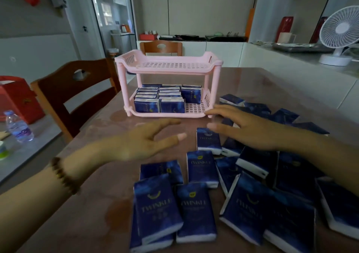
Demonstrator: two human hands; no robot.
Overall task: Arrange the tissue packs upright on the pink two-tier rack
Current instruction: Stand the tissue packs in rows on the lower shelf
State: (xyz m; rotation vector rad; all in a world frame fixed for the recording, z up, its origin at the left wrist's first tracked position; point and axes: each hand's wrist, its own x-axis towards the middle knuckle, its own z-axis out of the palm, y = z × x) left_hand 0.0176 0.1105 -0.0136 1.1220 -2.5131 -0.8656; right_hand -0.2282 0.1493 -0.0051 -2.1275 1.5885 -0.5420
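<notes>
The pink two-tier rack [169,68] stands at the far middle of the brown table [93,210]. Its top tier holds nothing. On the lower tier several dark blue tissue packs [167,98] stand upright in rows, with bare floor at its right end. Many more blue packs [202,169] lie flat and scattered over the near and right table. My left hand [143,142] hovers above the table in front of the rack, fingers spread and holding nothing. My right hand [244,126] hovers over the scattered packs just right of it, fingers straight and empty.
A wooden chair [77,95] stands at the table's left edge, another behind the rack. On a lower grey surface at left are a water bottle [18,126] and a red box [17,99]. A white fan [340,37] sits on the counter at right.
</notes>
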